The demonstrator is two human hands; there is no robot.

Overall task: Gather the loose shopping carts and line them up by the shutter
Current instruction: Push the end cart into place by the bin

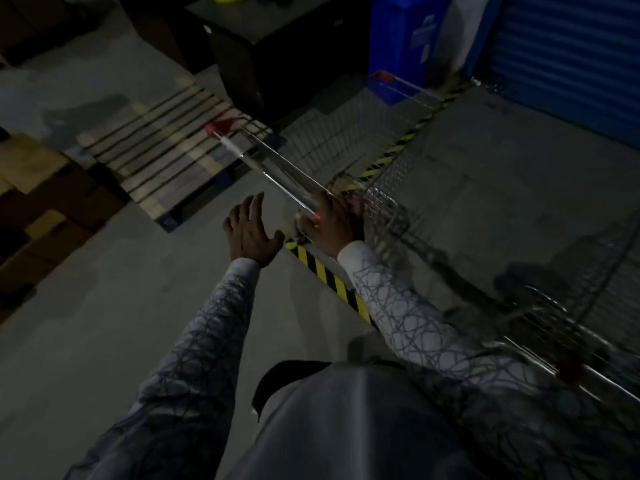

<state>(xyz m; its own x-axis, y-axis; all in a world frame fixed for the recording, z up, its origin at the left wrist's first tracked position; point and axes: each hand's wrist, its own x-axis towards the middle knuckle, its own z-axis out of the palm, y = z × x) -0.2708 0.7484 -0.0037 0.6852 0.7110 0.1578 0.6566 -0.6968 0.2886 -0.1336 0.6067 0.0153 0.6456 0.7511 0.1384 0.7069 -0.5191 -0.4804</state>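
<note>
Task item: the cart stood at centre frame, its basket pointing toward the blue shutter at upper right, close to it but not yet against it. The right hand was curled round the near end of the handle bar. The left hand was spread and held nothing, just beside that end and apart from it.

Risks, as judged: a grip on one end of the bar alone gives poor steering, so the cart could swing left. A second cart sat at lower right, close to the right sleeve, and fingers could be caught between the frames when the carts are nested. The frame was dim and blurred, so wheel positions could not be told.

Surroundings: a pallet lay left of the bar, and a black cabinet and blue bin stood ahead, narrowing the approach. Hazard tape crossed the floor under the cart. Cardboard boxes were stacked at the left edge
</note>
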